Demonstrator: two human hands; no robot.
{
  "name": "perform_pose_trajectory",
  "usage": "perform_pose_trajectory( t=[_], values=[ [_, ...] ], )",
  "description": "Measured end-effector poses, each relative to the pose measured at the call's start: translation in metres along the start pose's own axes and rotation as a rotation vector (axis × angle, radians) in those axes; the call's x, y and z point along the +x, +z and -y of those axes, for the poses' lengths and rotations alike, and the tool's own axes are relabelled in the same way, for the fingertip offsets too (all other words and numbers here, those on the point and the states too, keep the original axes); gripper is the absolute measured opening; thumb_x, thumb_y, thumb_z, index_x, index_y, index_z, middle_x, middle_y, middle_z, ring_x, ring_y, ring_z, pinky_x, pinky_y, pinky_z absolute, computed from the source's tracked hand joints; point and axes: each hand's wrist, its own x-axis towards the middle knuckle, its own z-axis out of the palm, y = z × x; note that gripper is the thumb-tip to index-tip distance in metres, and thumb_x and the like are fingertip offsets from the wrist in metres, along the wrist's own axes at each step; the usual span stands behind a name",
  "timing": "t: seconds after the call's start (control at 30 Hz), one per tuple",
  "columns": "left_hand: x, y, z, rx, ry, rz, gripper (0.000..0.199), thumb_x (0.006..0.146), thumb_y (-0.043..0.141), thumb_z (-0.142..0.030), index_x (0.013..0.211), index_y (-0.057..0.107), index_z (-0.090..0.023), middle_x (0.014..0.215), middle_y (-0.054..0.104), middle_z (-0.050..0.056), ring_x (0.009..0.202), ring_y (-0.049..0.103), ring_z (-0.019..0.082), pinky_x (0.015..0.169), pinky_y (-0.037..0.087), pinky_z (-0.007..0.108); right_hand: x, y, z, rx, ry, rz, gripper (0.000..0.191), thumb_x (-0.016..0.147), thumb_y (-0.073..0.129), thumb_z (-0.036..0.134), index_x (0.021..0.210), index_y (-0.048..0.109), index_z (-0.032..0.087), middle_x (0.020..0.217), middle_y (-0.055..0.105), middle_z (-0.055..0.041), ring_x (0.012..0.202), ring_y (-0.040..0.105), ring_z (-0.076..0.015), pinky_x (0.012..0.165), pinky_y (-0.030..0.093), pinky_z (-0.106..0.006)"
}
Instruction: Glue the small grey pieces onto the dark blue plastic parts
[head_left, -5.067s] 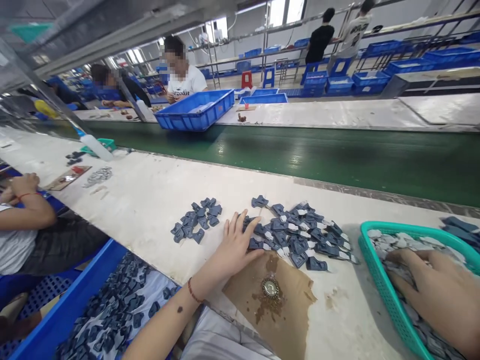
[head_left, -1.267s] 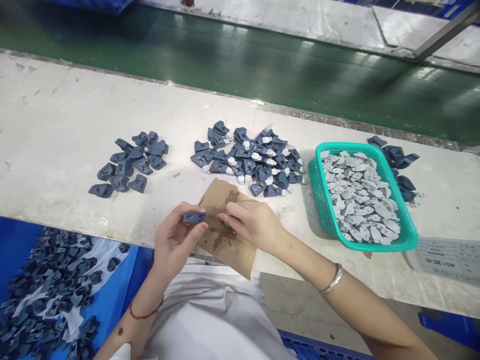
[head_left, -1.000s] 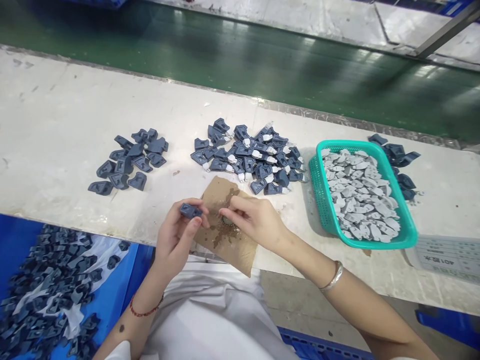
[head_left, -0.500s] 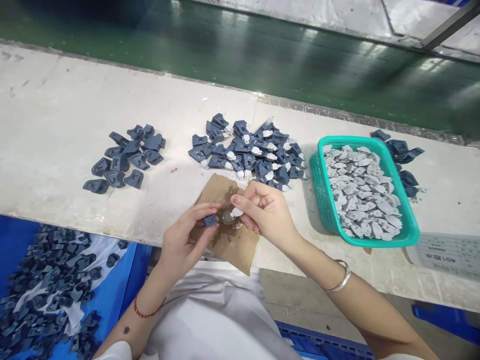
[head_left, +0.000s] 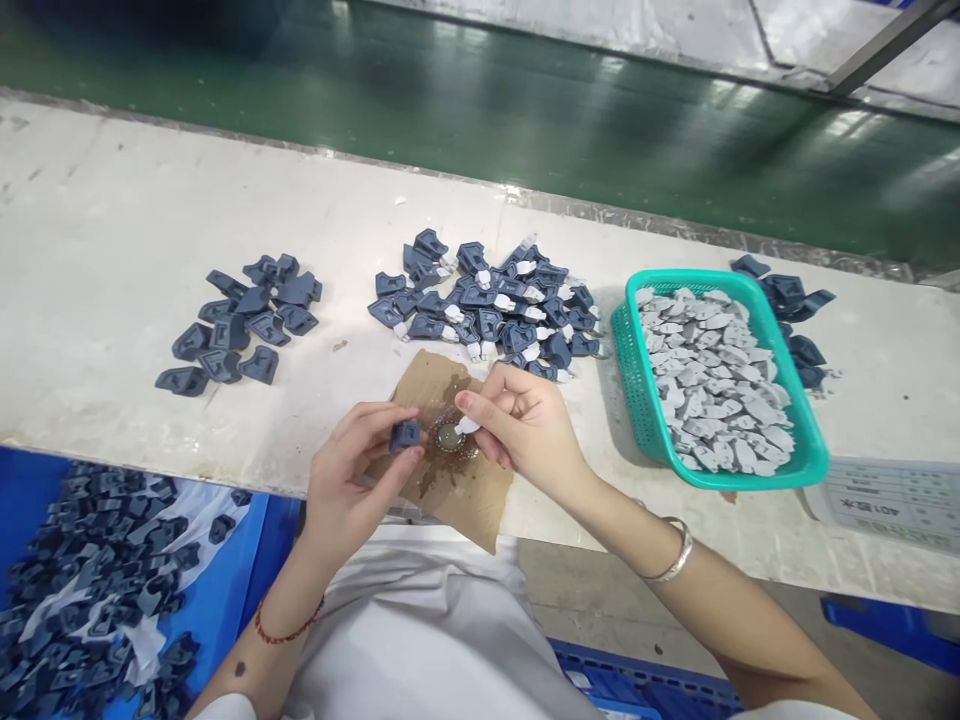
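Observation:
My left hand (head_left: pixel 356 465) pinches a dark blue plastic part (head_left: pixel 405 435) between thumb and fingers, its slotted end showing. Closed on a small white plastic piece (head_left: pixel 466 424), my right hand (head_left: pixel 529 430) holds it at the edge of a small round cap (head_left: pixel 449 435) with wet-looking contents. That cap rests on a stained piece of brown cardboard (head_left: pixel 480 505) at the table's front edge. Whether the white piece touches the cap's contents I cannot tell. Beyond my hands lies a heap of dark blue parts (head_left: pixel 487 320), many with white pieces stuck in them.
A green basket (head_left: pixel 814 465) full of white pieces stands at the right, with dark parts (head_left: pixel 787 290) behind it and a labelled lid (head_left: pixel 892 500) beside it. More dark parts (head_left: pixel 225 330) lie at left. A blue bin (head_left: pixel 251 560) below holds many others. A green conveyor belt (head_left: pixel 450 110) runs behind.
My left hand has drawn the dark blue part left, away from the cap, and turned it. My right hand has brought the white piece's tip to the cap's edge. The view has shifted slightly.

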Motion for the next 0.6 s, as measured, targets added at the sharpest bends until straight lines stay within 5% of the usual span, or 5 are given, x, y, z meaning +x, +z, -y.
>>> perform_pose_trajectory(
  t=[0.17,0.3,0.4,0.6],
  values=[
    [0.027,-0.011,-0.018,0.004,-0.027,-0.104,0.024,0.086,0.074,-0.022,0.109,0.073,-0.026,0.104,0.064,0.004,0.089,0.066,0.016,0.078,0.057,0.025,0.001,0.001,-0.007,-0.016,0.062,0.117,0.048,0.082,0.073,0.058,0.067,0.047,0.021,0.04,0.054,0.0077,0.031,0.039,-0.006,0.035,0.027,-0.017],
    [0.081,0.004,-0.057,0.236,0.069,0.171,0.02,0.083,0.073,-0.027,0.102,0.075,-0.022,0.099,0.068,0.006,0.079,0.063,0.018,0.067,0.053,0.028,0.0,0.002,-0.013,-0.051,0.032,0.162,0.045,0.083,0.075,0.053,0.067,0.048,0.021,0.043,0.055,0.0078,0.035,0.043,-0.0064,0.04,0.03,-0.017],
    [0.127,0.053,-0.084,0.313,0.251,0.384,0.018,0.081,0.071,-0.018,0.098,0.076,-0.019,0.095,0.069,0.006,0.078,0.064,0.018,0.07,0.052,0.031,0.0,0.002,-0.013,-0.093,-0.016,0.167,0.044,0.083,0.076,0.049,0.063,0.051,0.02,0.044,0.054,0.0071,0.038,0.045,-0.0072,0.043,0.034,-0.019],
    [0.188,0.203,-0.113,0.311,0.386,0.649,0.01,0.084,0.07,-0.021,0.082,0.073,-0.012,0.082,0.076,0.003,0.069,0.069,0.014,0.065,0.052,0.029,-0.001,-0.001,-0.012,-0.054,-0.045,0.185,0.034,0.084,0.074,0.039,0.064,0.055,0.02,0.046,0.054,0.0068,0.041,0.047,-0.0091,0.048,0.039,-0.022]
  ],
)
